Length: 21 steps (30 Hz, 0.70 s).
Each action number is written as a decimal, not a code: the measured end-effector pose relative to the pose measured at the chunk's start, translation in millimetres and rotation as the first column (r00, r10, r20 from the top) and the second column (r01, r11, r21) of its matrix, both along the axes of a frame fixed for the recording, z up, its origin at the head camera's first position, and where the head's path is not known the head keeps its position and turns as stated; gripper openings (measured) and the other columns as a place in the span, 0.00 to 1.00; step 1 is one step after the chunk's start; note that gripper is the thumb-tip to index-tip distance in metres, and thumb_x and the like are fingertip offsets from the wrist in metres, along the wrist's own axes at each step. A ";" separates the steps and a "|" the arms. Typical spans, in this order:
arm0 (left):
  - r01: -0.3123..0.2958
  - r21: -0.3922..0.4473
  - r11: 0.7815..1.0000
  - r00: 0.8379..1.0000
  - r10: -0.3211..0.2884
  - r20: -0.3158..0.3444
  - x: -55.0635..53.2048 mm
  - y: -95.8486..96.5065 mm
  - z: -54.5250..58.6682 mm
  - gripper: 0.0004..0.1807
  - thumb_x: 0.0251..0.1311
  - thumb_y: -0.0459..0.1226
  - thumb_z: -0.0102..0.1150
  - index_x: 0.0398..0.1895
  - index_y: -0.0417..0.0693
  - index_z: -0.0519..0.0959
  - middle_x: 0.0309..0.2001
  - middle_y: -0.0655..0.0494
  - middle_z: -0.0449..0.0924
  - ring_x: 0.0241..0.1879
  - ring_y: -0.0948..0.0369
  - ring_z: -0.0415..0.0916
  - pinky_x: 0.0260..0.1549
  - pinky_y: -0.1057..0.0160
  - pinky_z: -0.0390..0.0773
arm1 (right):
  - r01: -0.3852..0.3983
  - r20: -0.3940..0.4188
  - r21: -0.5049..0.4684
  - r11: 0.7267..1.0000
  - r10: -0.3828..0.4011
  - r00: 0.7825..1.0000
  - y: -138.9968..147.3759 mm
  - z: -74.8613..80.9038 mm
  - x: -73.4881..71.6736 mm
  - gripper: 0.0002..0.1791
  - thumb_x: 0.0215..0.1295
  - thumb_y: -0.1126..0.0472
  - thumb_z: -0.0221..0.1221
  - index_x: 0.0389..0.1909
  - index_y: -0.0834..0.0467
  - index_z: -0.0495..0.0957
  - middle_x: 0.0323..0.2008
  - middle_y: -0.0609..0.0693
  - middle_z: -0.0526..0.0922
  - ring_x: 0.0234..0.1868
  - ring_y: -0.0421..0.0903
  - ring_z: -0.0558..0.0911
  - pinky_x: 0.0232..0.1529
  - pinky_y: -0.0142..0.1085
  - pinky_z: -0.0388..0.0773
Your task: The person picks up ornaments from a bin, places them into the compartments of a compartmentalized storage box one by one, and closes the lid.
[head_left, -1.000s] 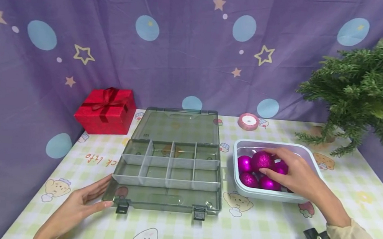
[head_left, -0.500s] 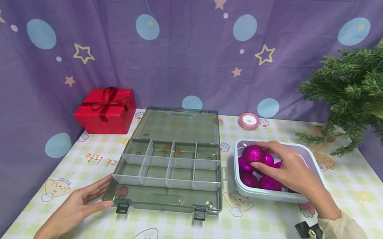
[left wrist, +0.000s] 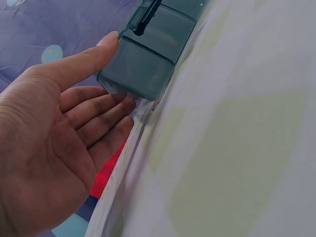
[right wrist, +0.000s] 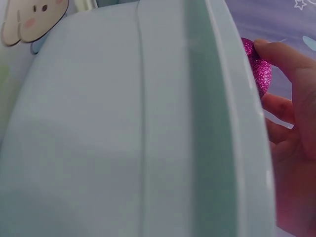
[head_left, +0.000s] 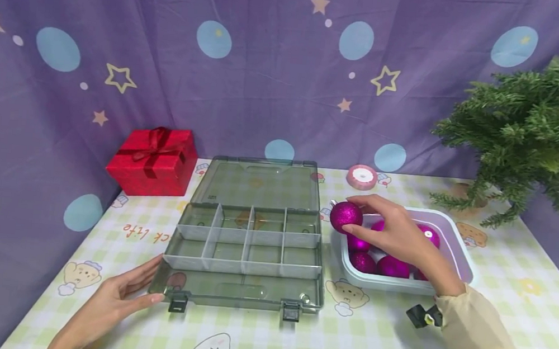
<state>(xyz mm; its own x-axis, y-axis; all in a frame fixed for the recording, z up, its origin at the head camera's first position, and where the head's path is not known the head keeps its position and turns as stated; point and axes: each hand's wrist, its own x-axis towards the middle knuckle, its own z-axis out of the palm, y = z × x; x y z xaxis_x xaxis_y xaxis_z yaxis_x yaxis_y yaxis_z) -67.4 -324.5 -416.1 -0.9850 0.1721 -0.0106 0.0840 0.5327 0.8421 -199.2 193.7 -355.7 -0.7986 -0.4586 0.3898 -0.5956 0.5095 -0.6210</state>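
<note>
My right hand (head_left: 397,233) pinches a glittery magenta Christmas bauble (head_left: 345,217) between thumb and fingers, above the left rim of a pale blue tub (head_left: 400,286). Inside the tub lie several more magenta baubles (head_left: 363,262), partly hidden by the hand. In the right wrist view, the tub's wall (right wrist: 98,123) covers part of the held bauble (right wrist: 261,74). To the left lies a grey-green clear divided box (head_left: 243,292), lid laid back, compartments bare. My left hand (head_left: 113,299) rests at its near left corner, thumb touching the front edge and fairly straight fingers along the side.
A red gift box (head_left: 154,162) with a bow stands at the back left. Behind the tub is a pink ribbon roll (head_left: 362,177). A small artificial tree (head_left: 531,137) rises at the back right. A black bow-like piece (head_left: 417,316) shows by the right sleeve.
My right hand has lifted the glittery bauble out of the tub and carried it left, to above the tub's left rim. The left hand and divided box have stayed put.
</note>
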 end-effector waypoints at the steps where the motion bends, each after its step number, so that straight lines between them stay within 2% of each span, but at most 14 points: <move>1: 0.002 0.001 1.000 1.000 -0.002 -0.004 -0.2 -0.1 -0.3 0.41 0.67 0.40 0.70 0.78 0.38 0.63 0.73 0.40 0.65 0.63 0.77 0.64 0.54 0.78 0.74 | -0.008 0.005 -0.003 1.000 0.008 1.000 -2.3 0.2 -1.7 0.29 0.61 0.59 0.75 0.62 0.60 0.80 0.54 0.51 0.86 0.52 0.52 0.85 0.50 0.57 0.85; 8: -0.002 -0.007 1.000 1.000 0.002 -0.010 -0.1 0.1 -0.3 0.41 0.67 0.40 0.70 0.78 0.38 0.63 0.73 0.40 0.66 0.63 0.78 0.64 0.54 0.78 0.74 | -0.025 0.072 0.000 1.000 0.025 0.997 -19.7 0.6 -11.2 0.29 0.62 0.57 0.74 0.63 0.62 0.79 0.56 0.53 0.84 0.53 0.54 0.85 0.56 0.55 0.82; 12: -0.005 -0.025 1.000 1.000 0.004 -0.025 0.5 0.6 -1.5 0.41 0.66 0.41 0.71 0.78 0.37 0.64 0.72 0.40 0.67 0.63 0.78 0.65 0.54 0.79 0.73 | -0.047 0.097 0.017 0.999 0.045 0.994 -29.5 -0.5 -15.7 0.29 0.64 0.57 0.73 0.63 0.63 0.79 0.55 0.54 0.84 0.52 0.53 0.85 0.55 0.53 0.83; 15: -0.005 -0.024 1.000 1.000 0.004 -0.030 0.9 1.1 -1.4 0.41 0.67 0.41 0.70 0.77 0.37 0.64 0.72 0.40 0.67 0.63 0.75 0.66 0.54 0.79 0.73 | -0.056 0.105 0.032 0.998 0.052 0.993 -36.5 -0.8 -18.0 0.29 0.64 0.57 0.72 0.63 0.63 0.79 0.55 0.54 0.84 0.52 0.53 0.85 0.55 0.52 0.83; 21: 0.006 -0.019 1.000 1.000 -0.006 -0.025 0.9 0.6 -2.4 0.41 0.67 0.40 0.70 0.78 0.36 0.63 0.73 0.40 0.66 0.62 0.79 0.64 0.54 0.79 0.73 | -0.067 0.094 0.061 0.996 0.061 0.994 -48.8 -2.2 -23.3 0.26 0.63 0.57 0.73 0.61 0.61 0.81 0.52 0.51 0.86 0.48 0.49 0.85 0.52 0.51 0.83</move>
